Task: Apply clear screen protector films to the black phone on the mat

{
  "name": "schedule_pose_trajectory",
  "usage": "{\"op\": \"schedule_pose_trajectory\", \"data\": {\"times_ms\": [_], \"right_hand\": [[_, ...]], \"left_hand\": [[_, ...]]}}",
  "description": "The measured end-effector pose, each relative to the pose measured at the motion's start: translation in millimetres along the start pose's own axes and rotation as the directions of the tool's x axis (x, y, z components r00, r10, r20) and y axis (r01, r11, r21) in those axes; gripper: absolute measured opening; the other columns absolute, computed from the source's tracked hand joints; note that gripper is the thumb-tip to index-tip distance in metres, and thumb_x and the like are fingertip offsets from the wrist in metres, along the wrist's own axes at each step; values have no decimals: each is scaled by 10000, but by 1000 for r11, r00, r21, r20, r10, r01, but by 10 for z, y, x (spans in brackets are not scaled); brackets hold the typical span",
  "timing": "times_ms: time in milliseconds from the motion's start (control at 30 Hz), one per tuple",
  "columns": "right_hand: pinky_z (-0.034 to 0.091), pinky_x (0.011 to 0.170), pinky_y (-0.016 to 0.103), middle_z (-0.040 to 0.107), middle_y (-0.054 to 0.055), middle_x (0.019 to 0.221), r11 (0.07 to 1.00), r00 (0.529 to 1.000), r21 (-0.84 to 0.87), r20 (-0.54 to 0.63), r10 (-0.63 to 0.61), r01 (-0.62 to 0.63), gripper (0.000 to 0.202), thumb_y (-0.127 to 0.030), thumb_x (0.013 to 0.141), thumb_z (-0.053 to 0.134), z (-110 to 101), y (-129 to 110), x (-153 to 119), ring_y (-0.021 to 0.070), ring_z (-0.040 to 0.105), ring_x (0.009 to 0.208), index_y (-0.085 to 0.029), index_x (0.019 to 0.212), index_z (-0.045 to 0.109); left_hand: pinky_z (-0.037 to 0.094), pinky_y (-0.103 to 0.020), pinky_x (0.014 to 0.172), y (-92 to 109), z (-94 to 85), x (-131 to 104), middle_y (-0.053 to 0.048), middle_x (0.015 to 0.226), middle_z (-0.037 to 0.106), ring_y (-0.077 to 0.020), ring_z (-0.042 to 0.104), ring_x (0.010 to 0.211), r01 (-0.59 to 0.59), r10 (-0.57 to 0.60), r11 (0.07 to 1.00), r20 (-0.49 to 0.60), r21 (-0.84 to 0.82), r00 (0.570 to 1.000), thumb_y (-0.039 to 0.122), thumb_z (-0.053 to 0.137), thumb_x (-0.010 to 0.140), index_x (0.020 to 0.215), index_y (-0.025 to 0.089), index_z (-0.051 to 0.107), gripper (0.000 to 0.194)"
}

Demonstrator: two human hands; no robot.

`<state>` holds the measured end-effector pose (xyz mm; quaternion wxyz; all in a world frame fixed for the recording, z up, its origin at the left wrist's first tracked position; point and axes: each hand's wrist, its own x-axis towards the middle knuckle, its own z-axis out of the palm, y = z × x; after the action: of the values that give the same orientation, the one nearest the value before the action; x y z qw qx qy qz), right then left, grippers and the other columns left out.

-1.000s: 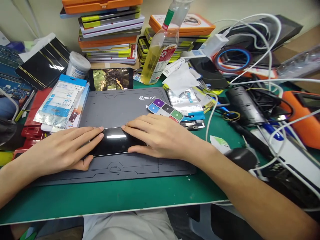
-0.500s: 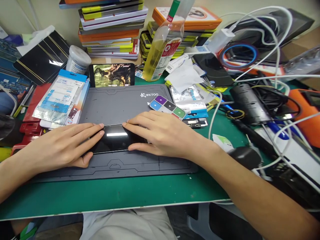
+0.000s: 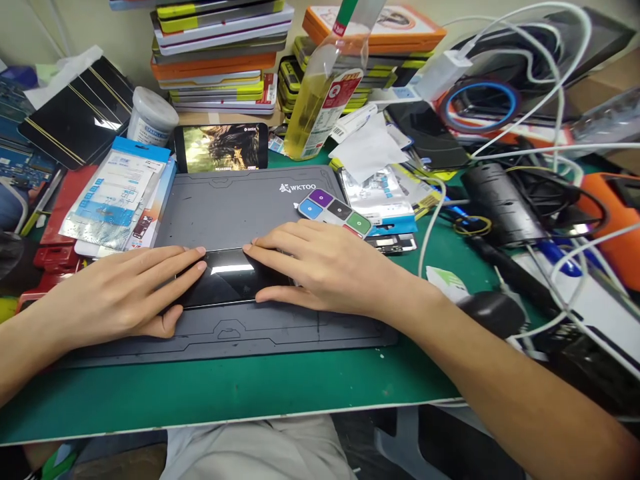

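Observation:
A black smartphone (image 3: 227, 283) lies sideways and face up on a grey work mat (image 3: 220, 207), with a bright light strip reflected in its glass. My left hand (image 3: 125, 290) covers its left end, fingertips along the far side and thumb by the near edge. At the right end my right hand (image 3: 315, 270) grips the phone, index finger on the far edge and thumb along the near edge. Both ends of the phone are hidden under my hands. Just beyond my right hand is a card with coloured squares (image 3: 336, 210).
A second phone (image 3: 221, 148) playing a video leans behind the mat. Beside it stands a bottle of yellow liquid (image 3: 317, 100). Plastic packets (image 3: 117, 193) and a white tub (image 3: 153, 119) are at left. Cables (image 3: 557, 93) and a roll of tape (image 3: 480, 107) crowd the right.
Both hands stay on the phone with almost no movement. The view has shifted slightly, and the picture on the propped phone's screen differs.

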<state>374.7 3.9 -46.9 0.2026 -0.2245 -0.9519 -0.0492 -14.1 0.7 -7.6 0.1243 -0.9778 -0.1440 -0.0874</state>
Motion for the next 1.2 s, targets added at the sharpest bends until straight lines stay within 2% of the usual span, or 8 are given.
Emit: {"op": "schedule_pose_trajectory", "data": {"times_ms": [133, 233, 367, 600, 800, 867, 1000, 1200], "right_hand": [[686, 959, 501, 949, 270, 1352, 1000, 999, -6, -26, -20, 19, 635, -593, 1326, 711, -6, -1, -1, 380, 903, 1142, -4, 1507, 868], [699, 934, 512, 951, 273, 1346, 1000, 999, 1, -34, -26, 26, 731, -672, 1331, 644, -14, -7, 1, 381, 904, 1113, 8, 1482, 867], [713, 983, 532, 947, 280, 1374, 1000, 1000, 14, -7, -17, 17, 732, -688, 1311, 695, -25, -9, -2, 395, 908, 1165, -6, 1518, 861], [709, 949, 499, 956, 249, 1335, 999, 999, -22, -35, -32, 32, 632, -586, 1359, 637, -26, -21, 2, 371, 902, 1106, -7, 1488, 856], [706, 945, 500, 952, 257, 1334, 999, 999, -23, -32, -25, 25, 617, -569, 1360, 631, -30, -35, 5, 366, 892, 1092, -10, 1484, 861], [704, 951, 508, 949, 265, 1332, 1000, 999, -13, -32, -23, 22, 612, -562, 1350, 657, -32, -37, 4, 374, 891, 1095, -1, 1489, 861], [699, 978, 518, 943, 278, 1344, 1000, 1000, 6, -14, -6, 6, 617, -571, 1318, 730, -32, -38, 4, 388, 894, 1121, -1, 1515, 862], [713, 969, 520, 950, 265, 1338, 1000, 1000, -3, -24, -12, 12, 639, -591, 1347, 657, -28, -33, 0, 380, 895, 1112, -8, 1512, 859]], "left_hand": [[797, -473, 1279, -12, 12, -52, -103, 1803, 827, -331, 910, 1521, 68, -66, 991, 20, -117, 998, 261, 635, 1279, 2025, 327, 478, 765], [775, -498, 1332, -18, 26, -88, -92, 1842, 799, -344, 888, 1564, 98, -93, 977, 35, -187, 995, 271, 685, 1265, 2014, 366, 515, 774], [759, -503, 1355, -22, 37, -110, -64, 1875, 776, -342, 872, 1589, 129, -122, 962, 47, -241, 991, 278, 711, 1253, 2022, 419, 498, 811], [784, -498, 1319, -8, 19, -65, -141, 1812, 814, -354, 901, 1537, 63, -62, 988, 15, -139, 998, 246, 707, 1249, 1980, 276, 563, 746], [786, -493, 1303, 0, 35, -60, -179, 1783, 823, -358, 915, 1511, 28, -28, 997, 6, -77, 1000, 224, 660, 1264, 2082, 205, 338, 880], [779, -487, 1315, -2, 39, -60, -180, 1782, 823, -353, 914, 1514, 22, -22, 998, 6, -63, 1000, 221, 654, 1267, 2085, 193, 325, 882], [759, -469, 1348, -10, 36, -61, -153, 1813, 805, -334, 899, 1543, 24, -24, 997, 11, -76, 1000, 224, 671, 1262, 2042, 219, 440, 814], [739, -479, 1386, -10, 45, -87, -126, 1857, 774, -336, 875, 1588, 61, -58, 989, 27, -135, 998, 230, 695, 1246, 2000, 272, 543, 770]]}}
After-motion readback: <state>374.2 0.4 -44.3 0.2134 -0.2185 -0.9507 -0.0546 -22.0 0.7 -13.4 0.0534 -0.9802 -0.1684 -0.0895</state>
